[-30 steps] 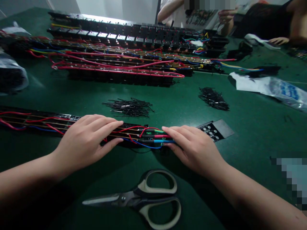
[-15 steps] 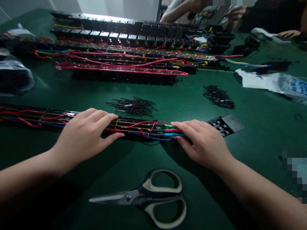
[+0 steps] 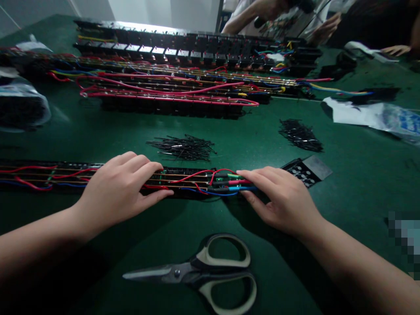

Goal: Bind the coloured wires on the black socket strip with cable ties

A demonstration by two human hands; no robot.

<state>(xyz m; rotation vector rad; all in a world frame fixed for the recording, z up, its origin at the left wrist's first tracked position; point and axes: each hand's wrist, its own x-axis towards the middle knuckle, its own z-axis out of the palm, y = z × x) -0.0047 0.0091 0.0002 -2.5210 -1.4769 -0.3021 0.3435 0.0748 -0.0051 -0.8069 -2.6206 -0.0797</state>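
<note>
A long black socket strip with red, blue and green wires along its top lies across the green table in front of me. My left hand rests flat on its middle, fingers stretched out over the wires. My right hand lies on the strip's right part, fingers extended over the coloured wire ends. The strip's perforated metal end sticks out past my right hand.
Scissors lie near the table's front edge. Two piles of black cable ties sit behind the strip. Several wired strips are stacked further back. Plastic bags lie at both sides. Other people's arms work at the far edge.
Both hands have slid slightly to the right along the strip, exposing more red wire between them. The view has shifted a little.
</note>
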